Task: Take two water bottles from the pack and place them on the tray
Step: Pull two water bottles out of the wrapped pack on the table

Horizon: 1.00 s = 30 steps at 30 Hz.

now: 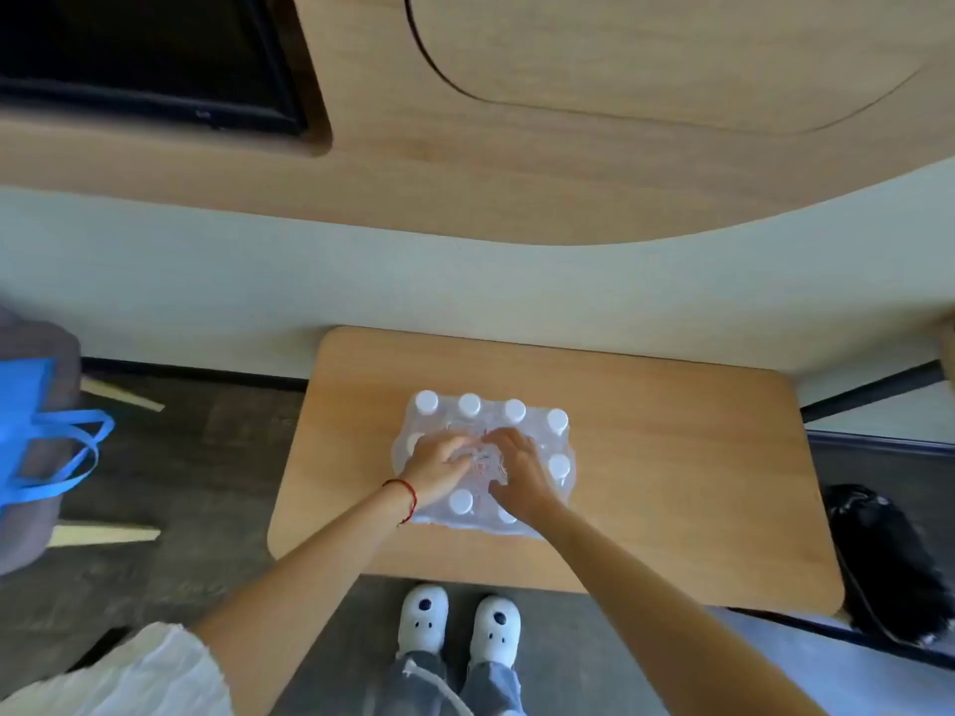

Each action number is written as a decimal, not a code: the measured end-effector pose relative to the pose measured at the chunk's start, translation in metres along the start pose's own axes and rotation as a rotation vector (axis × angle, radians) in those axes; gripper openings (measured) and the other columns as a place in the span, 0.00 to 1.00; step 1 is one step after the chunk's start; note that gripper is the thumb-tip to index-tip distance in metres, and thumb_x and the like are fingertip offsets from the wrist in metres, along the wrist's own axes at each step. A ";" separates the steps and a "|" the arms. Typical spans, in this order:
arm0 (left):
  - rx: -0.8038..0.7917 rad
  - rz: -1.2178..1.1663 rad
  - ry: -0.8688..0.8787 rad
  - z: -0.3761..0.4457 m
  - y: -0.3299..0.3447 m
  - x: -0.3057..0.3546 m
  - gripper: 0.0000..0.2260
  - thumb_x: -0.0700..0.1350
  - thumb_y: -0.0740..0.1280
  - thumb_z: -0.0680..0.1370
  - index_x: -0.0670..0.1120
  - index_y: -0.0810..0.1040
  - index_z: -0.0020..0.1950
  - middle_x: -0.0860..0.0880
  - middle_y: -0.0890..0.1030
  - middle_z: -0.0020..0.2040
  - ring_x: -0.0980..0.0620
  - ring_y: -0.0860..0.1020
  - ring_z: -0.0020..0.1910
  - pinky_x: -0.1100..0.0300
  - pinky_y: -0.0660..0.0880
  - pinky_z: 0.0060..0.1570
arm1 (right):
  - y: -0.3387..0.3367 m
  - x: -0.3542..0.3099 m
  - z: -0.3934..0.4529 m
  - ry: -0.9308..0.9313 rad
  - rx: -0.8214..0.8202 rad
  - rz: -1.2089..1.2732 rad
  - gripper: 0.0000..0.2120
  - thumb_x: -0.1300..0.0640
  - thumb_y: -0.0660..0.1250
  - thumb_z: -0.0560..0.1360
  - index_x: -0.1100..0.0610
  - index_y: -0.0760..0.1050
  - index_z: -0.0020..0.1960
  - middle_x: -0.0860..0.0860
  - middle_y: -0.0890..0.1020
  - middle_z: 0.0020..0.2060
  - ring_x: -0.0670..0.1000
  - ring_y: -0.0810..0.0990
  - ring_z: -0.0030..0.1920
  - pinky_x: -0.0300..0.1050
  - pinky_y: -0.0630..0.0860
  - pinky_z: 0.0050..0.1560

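Observation:
A shrink-wrapped pack of water bottles (560, 441) with white caps stands in the middle of a small wooden table (672, 457). Several caps show along the far row and the right side. My left hand (439, 465) and my right hand (517, 472) rest on top of the pack's middle, fingers curled and pinching the clear plastic wrap (483, 459). The hands hide the middle bottles. A red string bracelet circles my left wrist. No tray is in view.
A wood-panelled wall and a pale ledge (465, 281) lie beyond the table. A grey seat with a blue bag (36, 436) stands at the left. A black bag (889, 555) sits on the floor at the right. My white shoes (460, 622) are at the table's near edge.

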<state>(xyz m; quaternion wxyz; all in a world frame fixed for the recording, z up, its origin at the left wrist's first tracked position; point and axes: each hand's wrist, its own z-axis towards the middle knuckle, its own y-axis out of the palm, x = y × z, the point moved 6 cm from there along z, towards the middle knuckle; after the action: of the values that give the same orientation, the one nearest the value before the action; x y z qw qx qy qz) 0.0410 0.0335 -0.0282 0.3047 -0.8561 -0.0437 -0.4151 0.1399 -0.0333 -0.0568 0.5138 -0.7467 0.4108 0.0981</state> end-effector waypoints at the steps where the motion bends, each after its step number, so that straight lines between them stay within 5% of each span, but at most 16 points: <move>1: 0.015 0.116 0.020 0.007 0.002 -0.004 0.17 0.39 0.59 0.79 0.46 0.74 0.67 0.47 0.71 0.71 0.46 0.64 0.72 0.55 0.60 0.71 | 0.002 0.000 0.007 -0.018 0.016 -0.042 0.24 0.65 0.66 0.71 0.58 0.69 0.67 0.54 0.74 0.65 0.56 0.68 0.67 0.46 0.63 0.68; 4: 0.022 0.374 0.005 0.015 0.004 -0.015 0.23 0.42 0.62 0.76 0.53 0.68 0.71 0.52 0.63 0.76 0.45 0.52 0.76 0.51 0.49 0.73 | -0.004 -0.006 0.009 0.001 0.070 -0.057 0.20 0.63 0.65 0.72 0.57 0.71 0.64 0.55 0.80 0.56 0.57 0.72 0.59 0.47 0.69 0.59; 7: 0.050 0.370 0.020 0.012 0.008 -0.027 0.25 0.40 0.63 0.74 0.54 0.66 0.71 0.53 0.64 0.75 0.46 0.47 0.77 0.48 0.50 0.74 | -0.020 -0.006 0.004 -0.004 0.130 0.068 0.10 0.63 0.64 0.71 0.64 0.79 0.49 0.61 0.82 0.47 0.59 0.79 0.48 0.41 0.69 0.45; 10: 0.063 0.377 0.038 0.007 0.006 -0.031 0.26 0.41 0.64 0.74 0.53 0.66 0.71 0.52 0.65 0.74 0.47 0.47 0.77 0.46 0.53 0.74 | -0.050 0.008 -0.014 -0.041 0.238 0.164 0.15 0.60 0.56 0.66 0.71 0.74 0.32 0.66 0.78 0.33 0.63 0.75 0.35 0.48 0.66 0.34; 12: 0.061 0.387 0.039 0.007 0.006 -0.031 0.26 0.43 0.65 0.74 0.54 0.65 0.71 0.52 0.66 0.74 0.48 0.47 0.77 0.46 0.55 0.74 | -0.059 0.024 -0.034 -0.096 0.254 0.212 0.17 0.58 0.54 0.63 0.70 0.74 0.29 0.63 0.76 0.29 0.58 0.72 0.30 0.42 0.66 0.32; 17: 0.140 0.384 0.013 0.009 -0.002 -0.028 0.24 0.45 0.66 0.73 0.54 0.70 0.69 0.52 0.69 0.72 0.50 0.54 0.76 0.49 0.61 0.70 | -0.040 0.053 -0.061 0.020 0.129 0.213 0.29 0.45 0.49 0.67 0.65 0.81 0.34 0.59 0.81 0.37 0.56 0.74 0.43 0.44 0.67 0.43; 22: 0.154 0.419 0.039 0.007 0.002 -0.027 0.23 0.47 0.66 0.74 0.54 0.69 0.69 0.53 0.70 0.71 0.49 0.54 0.76 0.49 0.60 0.71 | -0.046 0.029 -0.042 0.024 0.256 -0.343 0.21 0.48 0.57 0.77 0.59 0.82 0.39 0.54 0.80 0.37 0.53 0.74 0.45 0.46 0.70 0.50; 25: 0.152 0.428 0.062 0.007 0.003 -0.029 0.25 0.51 0.68 0.73 0.54 0.68 0.70 0.53 0.70 0.72 0.49 0.53 0.77 0.47 0.59 0.71 | -0.039 0.000 -0.018 -0.144 0.196 -0.452 0.11 0.56 0.62 0.76 0.59 0.73 0.56 0.56 0.77 0.54 0.56 0.74 0.55 0.48 0.72 0.56; 30: 0.194 0.363 0.159 0.001 0.008 -0.036 0.32 0.55 0.72 0.70 0.51 0.66 0.71 0.50 0.65 0.73 0.46 0.56 0.75 0.46 0.57 0.73 | -0.007 -0.001 0.011 -0.045 -0.074 -0.543 0.26 0.52 0.62 0.78 0.56 0.59 0.72 0.59 0.73 0.62 0.59 0.71 0.62 0.51 0.72 0.60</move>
<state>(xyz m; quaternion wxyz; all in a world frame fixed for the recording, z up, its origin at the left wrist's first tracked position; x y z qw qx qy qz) 0.0209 0.0340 -0.0590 0.4579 -0.7813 0.0954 -0.4134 0.1473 -0.0229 -0.0562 0.5025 -0.8455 0.1801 -0.0118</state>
